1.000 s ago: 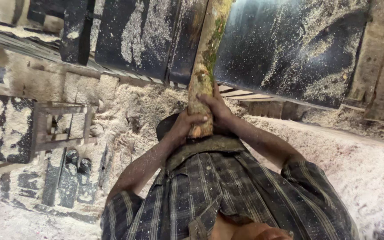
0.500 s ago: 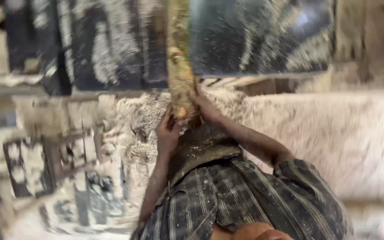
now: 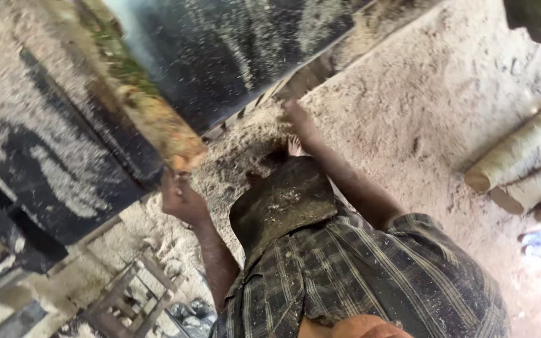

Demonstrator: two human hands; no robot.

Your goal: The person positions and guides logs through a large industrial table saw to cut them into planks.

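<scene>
The log (image 3: 151, 119) slants from upper left down to centre — left hand (image 3: 181, 199) cupped at its cut end; right hand (image 3: 295, 116), fingers loose, sits apart, upper centre.

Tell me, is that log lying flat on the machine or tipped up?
Tipped: the log slants across the dark machine bed, its near end above the left hand.

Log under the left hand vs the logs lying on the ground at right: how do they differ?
The held log lies on the dark, sawdust-strewn machine bed, its end at the left hand; the pale logs lie on the sawdust floor, untouched. The held log looks mossy green and orange-brown, blurred; the pale logs look cream and smooth. The right hand reaches to the bed edge, on neither. Both are round lengths of wood.
</scene>
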